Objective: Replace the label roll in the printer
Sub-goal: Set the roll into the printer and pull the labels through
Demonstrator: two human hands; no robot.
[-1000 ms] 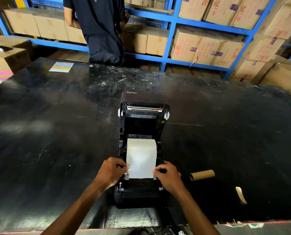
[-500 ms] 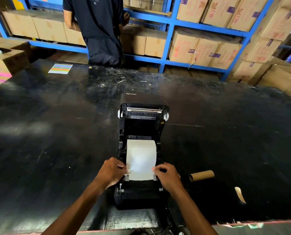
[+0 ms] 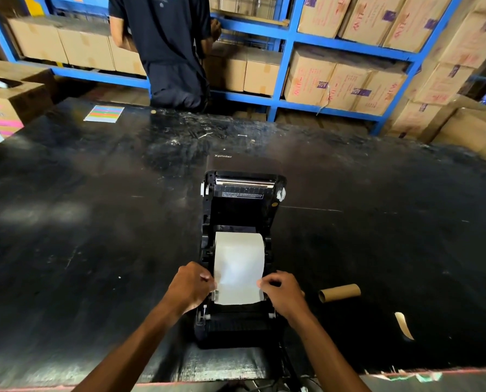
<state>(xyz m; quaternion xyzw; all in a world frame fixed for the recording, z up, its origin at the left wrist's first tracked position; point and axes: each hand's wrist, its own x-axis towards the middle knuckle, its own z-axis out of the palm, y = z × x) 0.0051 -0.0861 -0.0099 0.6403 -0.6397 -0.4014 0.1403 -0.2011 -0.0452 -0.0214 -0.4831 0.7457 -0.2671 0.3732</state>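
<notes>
We stand at a wide black table [image 3: 94, 222], its top scuffed and streaked with pale marks. Behind it we see blue shelving [image 3: 285, 66] stacked with cardboard boxes [image 3: 346, 83], some bearing red print and purple tape. More boxes [image 3: 474, 131] pile up at the right, and an open one [image 3: 7, 106] sits at the left. A person in dark clothes [image 3: 171, 46] stands facing the shelves. A striped, coloured sheet [image 3: 104, 113] lies on the table's far side.

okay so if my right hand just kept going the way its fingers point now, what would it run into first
Probably the label strip: the right hand points leftward across the printer, fingertips already at the strip's right edge. Beyond that sits the left hand. Depth is unclear.
</notes>
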